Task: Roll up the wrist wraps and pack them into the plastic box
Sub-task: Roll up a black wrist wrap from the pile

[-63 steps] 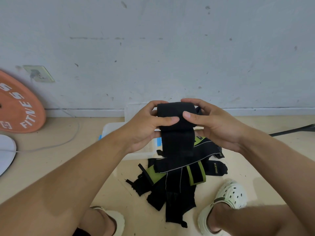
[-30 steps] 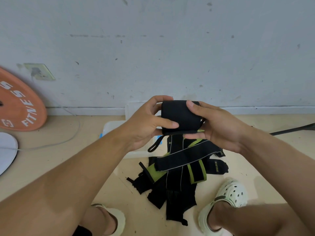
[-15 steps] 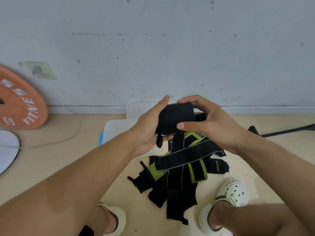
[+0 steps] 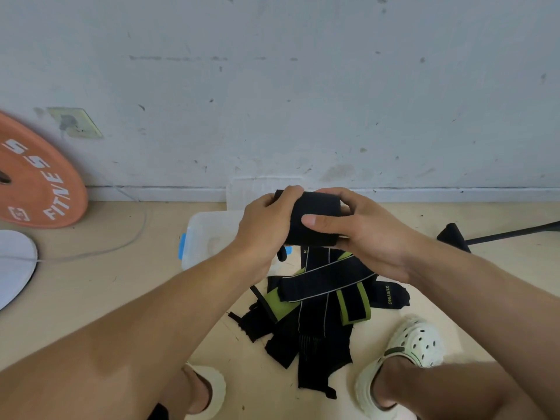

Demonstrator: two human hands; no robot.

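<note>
Orange weight plate [image 4: 33, 180] leaning on the scuffed white wall [image 4: 303, 86], "FITNESS" lettering showing. Wall socket [image 4: 75, 122] just above-right of the plate, thin grey cable [image 4: 127, 241] trailing across the floor below it. White disc [image 4: 13, 265] right under the plate. Black bar [image 4: 497, 236] way off right.

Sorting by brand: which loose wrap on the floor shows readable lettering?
The black wrap at the pile's right edge, beside the white clog; it reads XUEYING in yellow-green.

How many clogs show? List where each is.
2. One white clog at lower right beside the wrap pile; one at bottom centre, partly hidden by the left leg.
</note>
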